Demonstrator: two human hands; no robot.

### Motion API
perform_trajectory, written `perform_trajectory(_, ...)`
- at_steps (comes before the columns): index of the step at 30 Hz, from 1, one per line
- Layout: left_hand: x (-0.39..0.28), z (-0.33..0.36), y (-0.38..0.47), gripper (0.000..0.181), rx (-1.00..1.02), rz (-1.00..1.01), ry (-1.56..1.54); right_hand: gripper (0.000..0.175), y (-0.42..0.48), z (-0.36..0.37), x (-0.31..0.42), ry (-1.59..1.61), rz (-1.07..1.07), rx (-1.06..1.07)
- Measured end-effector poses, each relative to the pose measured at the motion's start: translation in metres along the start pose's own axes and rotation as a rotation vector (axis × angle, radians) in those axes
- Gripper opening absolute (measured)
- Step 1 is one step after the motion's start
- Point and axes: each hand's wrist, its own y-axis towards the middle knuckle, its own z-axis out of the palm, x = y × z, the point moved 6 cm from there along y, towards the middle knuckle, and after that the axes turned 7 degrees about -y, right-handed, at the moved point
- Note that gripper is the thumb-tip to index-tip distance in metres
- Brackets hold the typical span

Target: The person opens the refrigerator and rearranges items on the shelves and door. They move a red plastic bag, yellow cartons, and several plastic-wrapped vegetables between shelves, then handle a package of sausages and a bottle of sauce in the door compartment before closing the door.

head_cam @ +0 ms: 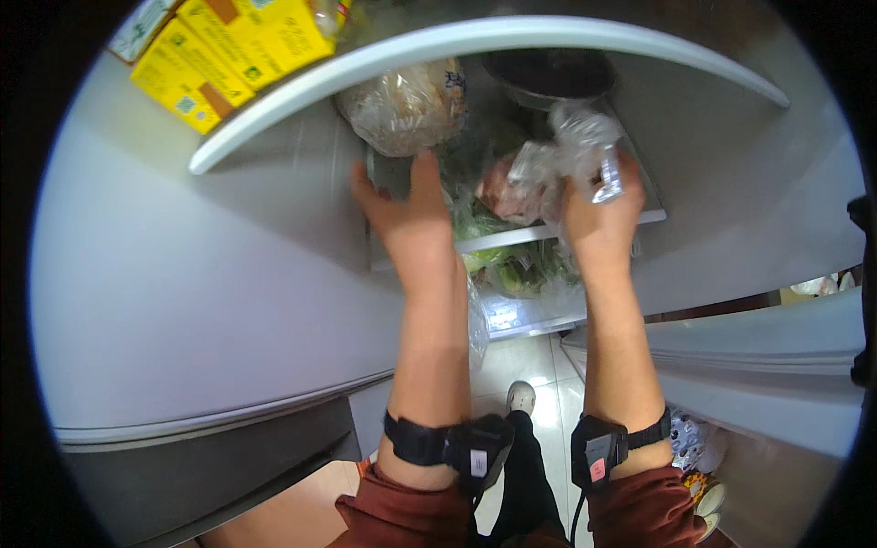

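Both my hands reach into an open refrigerator above a glass shelf with a white front edge point(507, 239). My right hand point(603, 212) grips the gathered part of a clear plastic bag point(582, 140). A pinkish-red lump that looks like meat point(503, 192) lies left of that hand, partly wrapped in clear plastic. With fingers spread and nothing held, my left hand point(411, 212) is just below a bulky plastic-wrapped package point(408, 106); whether the fingertips touch it cannot be seen. Bagged green vegetables point(514, 270) show beneath the shelf.
A curved white shelf edge point(493, 34) arches above my hands, with yellow boxes point(226, 61) on it at left. A dark round bowl point(551, 72) stands at the back. The open door point(754, 370) at right has items in its racks point(695, 438). Tiled floor point(541, 363) lies below.
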Motion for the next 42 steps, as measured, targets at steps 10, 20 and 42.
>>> perform_trajectory(10,-0.004,0.028,0.039,0.069,0.105,-0.146,-0.301,0.042,0.002,-0.036,0.08,0.218,-0.474,-0.152)
perform_trajectory(20,0.004,0.029,0.042,0.062,0.3,0.058,-0.068,0.038,0.068,0.149,0.126,-0.019,-0.458,0.275)
perform_trajectory(42,-0.02,-0.008,-0.065,0.082,0.56,0.024,-0.292,0.053,-0.089,-0.013,0.047,1.125,0.604,0.086)
